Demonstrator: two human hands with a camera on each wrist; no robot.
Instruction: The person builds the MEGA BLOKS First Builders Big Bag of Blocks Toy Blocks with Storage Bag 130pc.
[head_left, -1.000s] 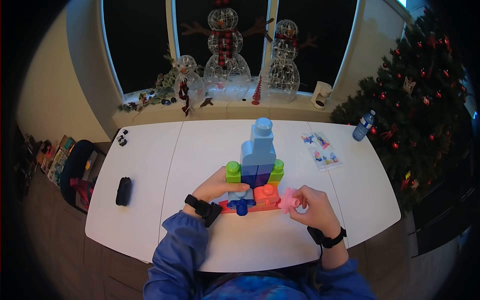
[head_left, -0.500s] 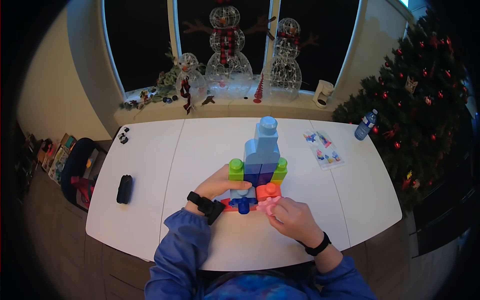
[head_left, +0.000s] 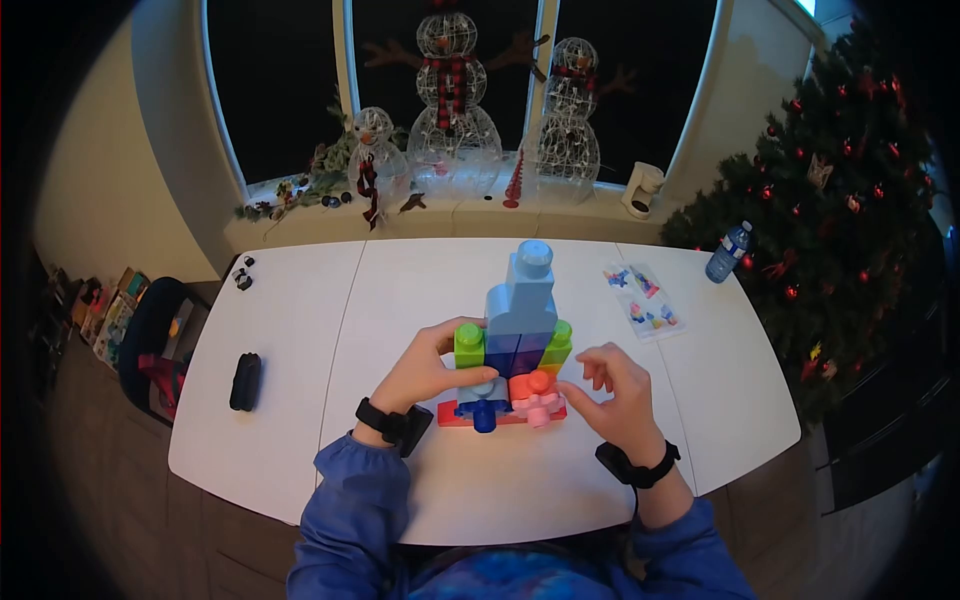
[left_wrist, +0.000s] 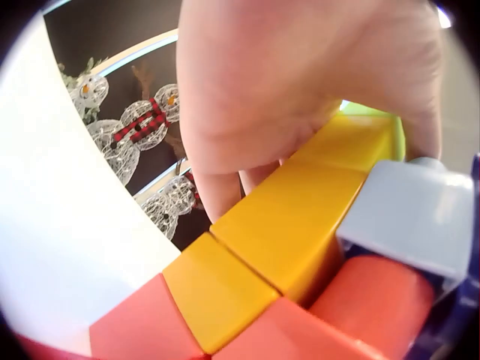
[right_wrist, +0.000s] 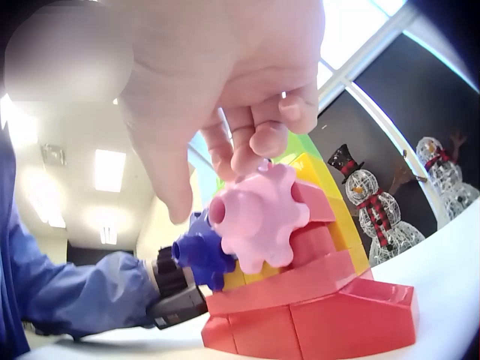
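A tower of large toy building blocks (head_left: 520,315) stands on the table, light blue on top, green at both shoulders, on a red base (head_left: 452,414). My left hand (head_left: 425,370) grips its left side, thumb across the front; in the left wrist view its fingers reach around the yellow blocks (left_wrist: 289,217). A pink gear (right_wrist: 259,217) sits on the front of the coral block (head_left: 527,384), beside a dark blue gear (head_left: 482,411) on the light blue-grey block (left_wrist: 409,217). Just right of the pink gear, my right hand (head_left: 622,405) holds nothing, its fingers loosely bent.
A picture sheet (head_left: 645,302) of block models lies at the table's back right, with a water bottle (head_left: 728,252) beyond it. On the left are a black case (head_left: 245,382) and small black items (head_left: 243,273). Wire snowmen (head_left: 455,140) stand on the sill behind.
My right hand carried the pink gear leftward to the front of the coral block, let go of it and drew back to the right. My left hand has kept its hold on the tower.
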